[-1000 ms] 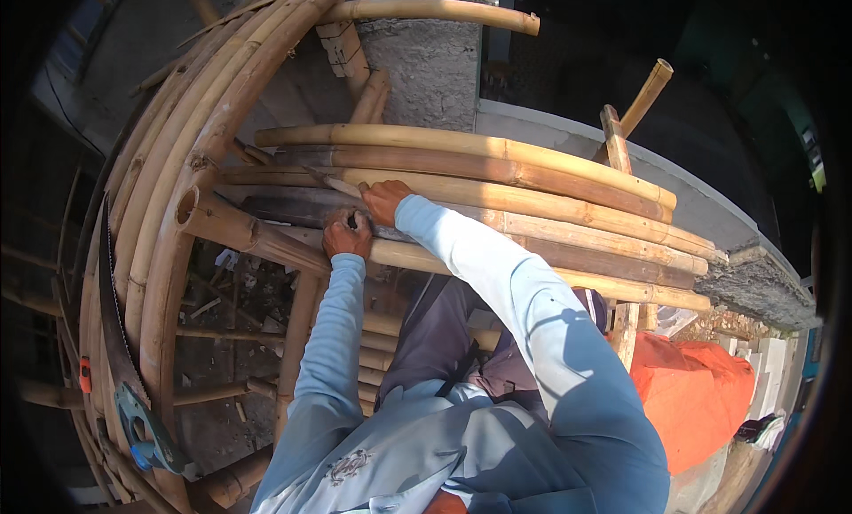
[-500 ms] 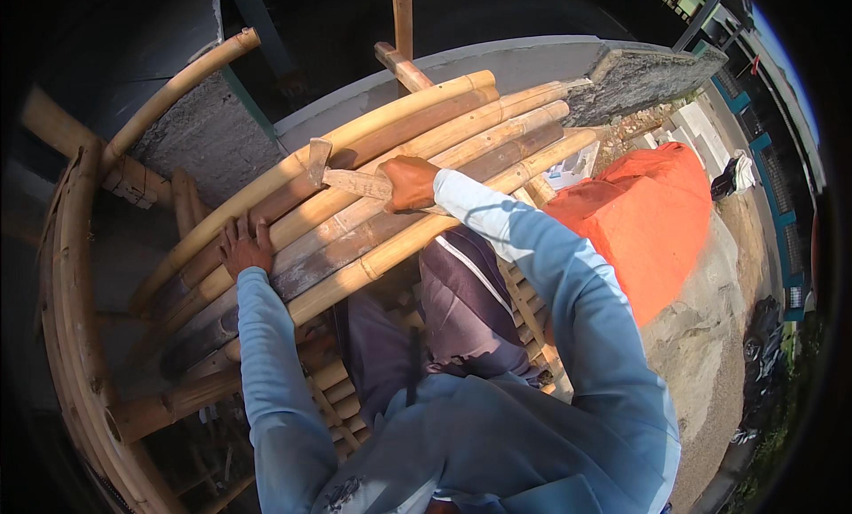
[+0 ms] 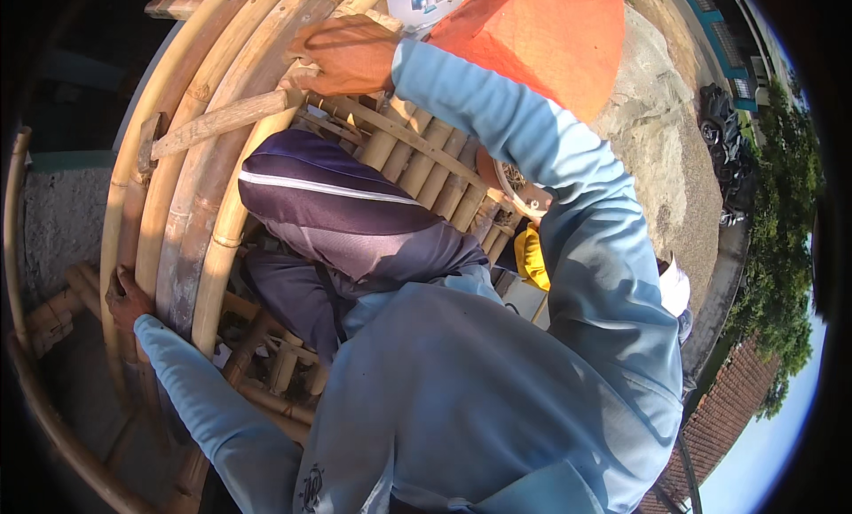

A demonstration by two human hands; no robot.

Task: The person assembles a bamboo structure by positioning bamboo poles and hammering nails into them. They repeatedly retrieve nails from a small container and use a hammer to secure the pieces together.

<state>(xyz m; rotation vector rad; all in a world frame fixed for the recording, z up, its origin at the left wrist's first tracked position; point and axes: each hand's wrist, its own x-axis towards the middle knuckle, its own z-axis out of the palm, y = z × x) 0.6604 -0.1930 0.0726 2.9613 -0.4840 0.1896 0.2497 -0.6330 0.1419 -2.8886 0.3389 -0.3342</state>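
Note:
Several long bamboo poles (image 3: 182, 172) lie side by side, running from the upper middle down toward the lower left. My right hand (image 3: 346, 54) is closed round the end of a flat wooden tool handle (image 3: 226, 122). The handle lies over the poles, and its dark metal head (image 3: 149, 148) rests at the outer pole on the left; its exact kind does not show clearly. My left hand (image 3: 130, 299) lies on the outer poles lower down, fingers apart and partly in shadow. Between the poles and my body are my bent legs (image 3: 346, 190) in dark trousers.
A slatted bamboo frame (image 3: 417, 163) lies beyond my knee. Orange sheeting (image 3: 541, 43) and a grey sandy mound (image 3: 652, 97) are at the upper right. A yellow item (image 3: 531, 255) sits by my right elbow. Curved bamboo rails (image 3: 62, 443) stand at the left.
The view has turned and shifted, so the poles now run more steeply on the left. My right hand still grips the handle; my left hand stays on the poles.

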